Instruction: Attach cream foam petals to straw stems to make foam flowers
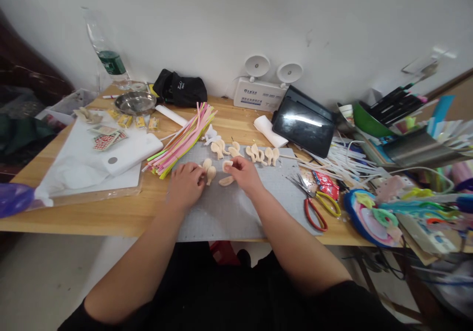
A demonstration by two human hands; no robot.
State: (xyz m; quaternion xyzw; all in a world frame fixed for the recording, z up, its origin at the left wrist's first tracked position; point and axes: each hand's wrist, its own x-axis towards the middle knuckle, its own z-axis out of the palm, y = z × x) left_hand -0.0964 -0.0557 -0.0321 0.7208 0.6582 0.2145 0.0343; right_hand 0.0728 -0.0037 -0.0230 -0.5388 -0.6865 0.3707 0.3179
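Fingers of the right hand (247, 176) are pinching a cream piece (226, 165), with little gap between them; those of the left hand (187, 182) are bending beside a cream pair (210, 171), and I cannot tell whether they are gripping it. Under everything, the table (111, 217) is running along the wall (207, 25). On it, a grey mat (221, 222) is lying below both hands. Behind, a white lamp (254, 94) is standing near a tilting black device (305, 129). Coloured stems (183, 141) are lying at the mat's far left corner. Farther left, a bottle (111, 60) is standing near a steel bowl (135, 103). Small cream clusters (254, 152) are lining the mat's far edge; one loose petal (226, 181) is lying by the right hand.
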